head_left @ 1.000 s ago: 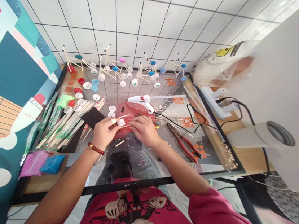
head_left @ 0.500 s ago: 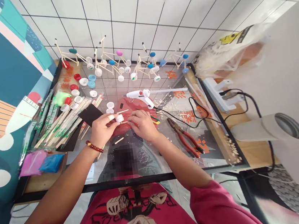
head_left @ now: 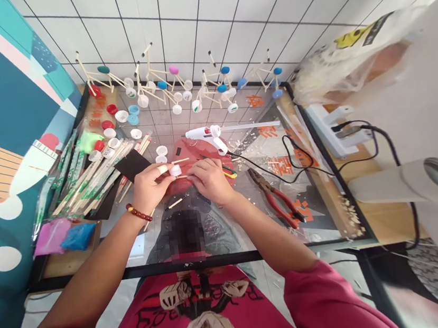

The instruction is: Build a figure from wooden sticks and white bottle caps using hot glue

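Between the thumb and fingers of my left hand (head_left: 152,187) is a white bottle cap (head_left: 175,171). My right hand (head_left: 210,180) pinches the end of a short wooden stick (head_left: 182,177), whose other end reaches the cap. Both hands are just above a translucent red sheet (head_left: 189,149) on the glass table. Past the cap lies another short stick (head_left: 181,160). A white glue gun (head_left: 206,134) rests beyond my right hand, and yellow-handled cutters (head_left: 228,172) lie beside it, partly hidden. Nearer me is a black-tipped stick (head_left: 175,203).
Stick figures on bottle caps (head_left: 177,108) line the back edge. Wrapped chopsticks (head_left: 93,182) and clay packets (head_left: 77,238) lie at left. Red-handled pliers (head_left: 277,197), the glue gun's cable (head_left: 284,179) and a power strip (head_left: 330,129) are at right.
The view has shifted slightly. My hands stay together with the cap and the short stick between them, almost unchanged in pose.
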The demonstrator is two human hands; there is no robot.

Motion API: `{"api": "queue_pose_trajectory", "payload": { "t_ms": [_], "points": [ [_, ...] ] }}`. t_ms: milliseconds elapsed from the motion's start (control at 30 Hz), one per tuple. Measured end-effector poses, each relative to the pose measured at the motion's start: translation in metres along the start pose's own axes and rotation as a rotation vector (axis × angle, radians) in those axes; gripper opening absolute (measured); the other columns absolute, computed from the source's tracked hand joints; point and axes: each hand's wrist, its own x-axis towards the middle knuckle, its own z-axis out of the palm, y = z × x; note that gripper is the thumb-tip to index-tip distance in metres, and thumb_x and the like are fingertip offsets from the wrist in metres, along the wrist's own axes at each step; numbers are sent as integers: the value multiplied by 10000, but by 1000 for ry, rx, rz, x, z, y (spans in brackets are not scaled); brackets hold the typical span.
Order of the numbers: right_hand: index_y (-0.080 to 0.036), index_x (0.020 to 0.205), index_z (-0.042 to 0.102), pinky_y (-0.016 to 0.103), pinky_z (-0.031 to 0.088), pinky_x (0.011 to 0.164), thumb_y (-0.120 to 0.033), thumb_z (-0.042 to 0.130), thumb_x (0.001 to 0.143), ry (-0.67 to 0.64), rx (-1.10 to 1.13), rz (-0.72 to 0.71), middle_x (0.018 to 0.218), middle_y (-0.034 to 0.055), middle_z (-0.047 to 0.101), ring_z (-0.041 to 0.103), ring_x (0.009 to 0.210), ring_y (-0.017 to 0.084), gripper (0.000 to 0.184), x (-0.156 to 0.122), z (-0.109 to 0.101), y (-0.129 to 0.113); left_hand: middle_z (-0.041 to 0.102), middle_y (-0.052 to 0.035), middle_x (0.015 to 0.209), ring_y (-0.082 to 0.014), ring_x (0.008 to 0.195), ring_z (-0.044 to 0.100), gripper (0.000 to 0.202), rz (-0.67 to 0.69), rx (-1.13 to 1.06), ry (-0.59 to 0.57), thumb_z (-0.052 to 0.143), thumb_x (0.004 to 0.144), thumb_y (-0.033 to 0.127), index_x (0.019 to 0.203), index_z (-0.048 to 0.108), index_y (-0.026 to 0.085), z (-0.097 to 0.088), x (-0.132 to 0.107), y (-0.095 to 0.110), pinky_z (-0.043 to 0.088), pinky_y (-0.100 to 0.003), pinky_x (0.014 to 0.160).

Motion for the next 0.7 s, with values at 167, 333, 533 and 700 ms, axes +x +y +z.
{"api": "queue_pose_trajectory", "payload": {
  "t_ms": [167, 333, 533, 700],
  "points": [
    [-231, 961, 728, 377, 306, 935, -209, 595, 971, -6, 44, 14, 1006, 34, 736, 595, 1001, 206, 136, 1, -1, 0, 762, -66, 1069, -167, 823, 711, 244, 4, 3, 2, 717, 821, 238, 1050, 776, 178, 0, 0, 0, 593, -293, 811],
    [-245, 958, 760, 362, 302, 923, -233, 634, 954, -24, 115, 90, 997, 26, 723, 591, 1019, 196, 127, 5, -3, 0, 765, -67, 1066, -181, 866, 720, 237, 14, -1, 5, 720, 826, 238, 1048, 778, 176, 0, 0, 0, 590, -306, 853],
    [-262, 951, 773, 372, 300, 927, -233, 641, 947, -21, 139, 122, 958, 27, 724, 595, 998, 203, 134, 5, -2, 0, 767, -58, 1058, -189, 894, 724, 227, 25, 15, -2, 714, 839, 257, 1047, 777, 192, 0, 1, 0, 592, -322, 879],
    [-260, 951, 769, 375, 301, 925, -232, 617, 960, -15, 124, 122, 958, 32, 726, 597, 991, 207, 155, 4, -2, 0, 766, -63, 1066, -192, 887, 725, 237, 31, 26, -1, 716, 835, 253, 1055, 775, 187, 0, 0, 0, 598, -328, 867]
  ]
}}
